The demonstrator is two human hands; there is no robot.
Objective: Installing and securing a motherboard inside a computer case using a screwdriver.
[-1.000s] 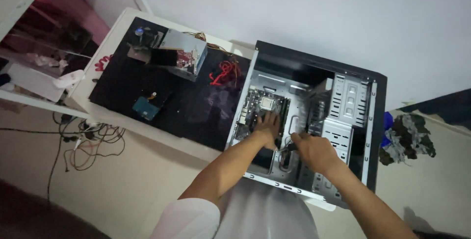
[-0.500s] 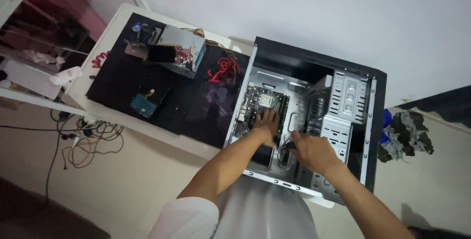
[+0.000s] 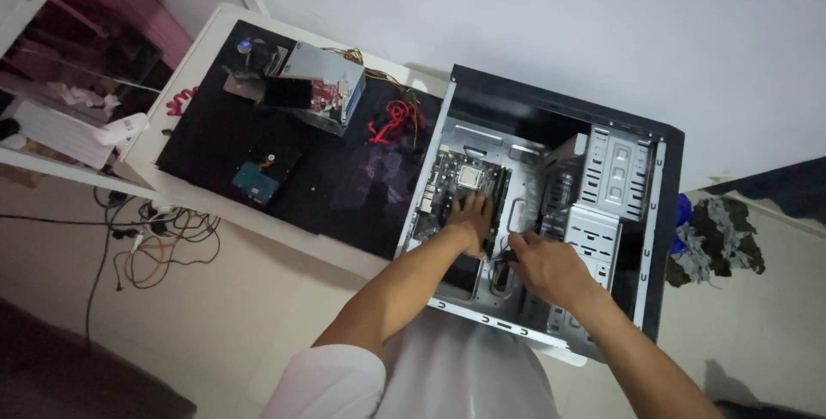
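Motherboard (image 3: 456, 191) in the open case (image 3: 654, 212) looks stiff but fragile, best held by edges; left hand (image 3: 473, 223) rests flat on it, right hand (image 3: 546, 266) pinches a dark cable (image 3: 509, 257).

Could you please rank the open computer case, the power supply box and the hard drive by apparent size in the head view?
1. Open computer case, by far the largest.
2. Power supply box.
3. Hard drive, smallest, though not far behind.

Case opening: the computer case (image 3: 662, 212) lies open on top, reachable from above.
Inside right: the drive cage (image 3: 615, 169) walls off that side.
Left surface (image 3: 206, 135): power supply (image 3: 323, 83), hard drive (image 3: 258, 182) and red cables (image 3: 391, 120) crowd it.
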